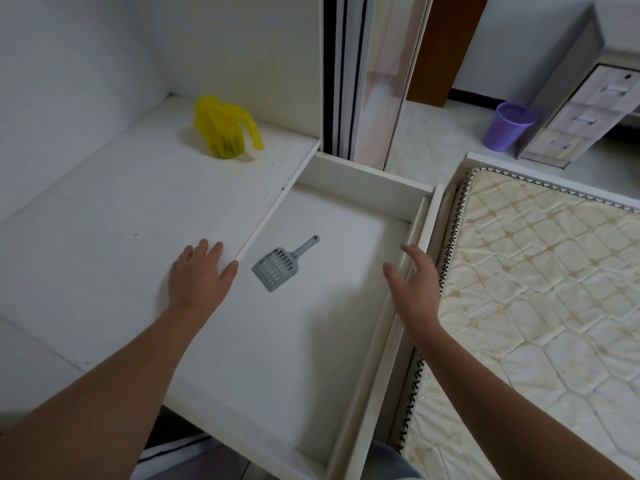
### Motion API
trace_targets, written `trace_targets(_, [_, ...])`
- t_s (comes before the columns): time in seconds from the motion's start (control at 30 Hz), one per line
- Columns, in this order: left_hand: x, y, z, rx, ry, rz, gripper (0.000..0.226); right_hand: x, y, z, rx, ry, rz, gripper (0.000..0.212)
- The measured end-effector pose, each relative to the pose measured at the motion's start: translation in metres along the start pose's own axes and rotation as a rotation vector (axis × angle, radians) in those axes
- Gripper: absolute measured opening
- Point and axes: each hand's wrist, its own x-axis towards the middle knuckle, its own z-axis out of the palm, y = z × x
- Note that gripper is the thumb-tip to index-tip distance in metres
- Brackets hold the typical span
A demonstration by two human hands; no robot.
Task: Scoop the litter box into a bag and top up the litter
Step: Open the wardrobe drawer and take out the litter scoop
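1. White room corner: a wide white shelf (104,209) on the left, an open white drawer (360,181) in the middle, a quilted mattress (540,271) on the right. Beyond, a purple bin (508,126) on the tiled floor beside a small set of drawers (588,109).
2. Scoop (282,265) flat on the drawer bottom, near the drawer's left edge, slotted head toward the viewer, handle angled up and right toward the far right corner. Touched by nothing.
3. Yellow bag (223,128) slumped near the shelf's far edge, well apart from the scoop. Something dark inside at the bottom; contents not clear.
4. No litter box and no litter supply in sight.
5. Left hand (199,271) flat on the shelf at its right edge, fingers spread and straight, gripping nothing, just beside the scoop.
6. Right hand (414,282) at the drawer's right rim, fingers loosely extended, thumb apart, holding nothing; contact with the rim cannot be told.
7. Probable step: fetching the scoop; scooping not yet begun.
8. Handling, as a guess: thin grey plastic, light and stiff, smooth, apt to slide on the slick bottom if nudged. Best taken by the handle, near where it meets the head, with fingers wrapped round. Hole at the handle end too small for a grip.
9. Bag likely thin, limp, easily torn; best lifted by its loop handles and held open for filling.
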Motion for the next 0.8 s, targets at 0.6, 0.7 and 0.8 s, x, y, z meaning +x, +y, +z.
trace_targets(0.6, [-0.002, 0.002, 0.015, 0.050, 0.092, -0.045, 0.058, 0.059, -0.038, 0.142, -0.519, -0.710, -0.434, 0.058])
trace_targets(0.7, [-0.001, 0.001, 0.018, 0.068, 0.100, -0.037, 0.058, 0.069, -0.034, 0.170, -0.610, -0.792, -0.468, 0.057])
trace_targets(0.8, [0.000, 0.001, 0.021, 0.094, 0.119, -0.024, 0.059, 0.078, -0.033, 0.194, -0.687, -0.835, -0.509, 0.049])
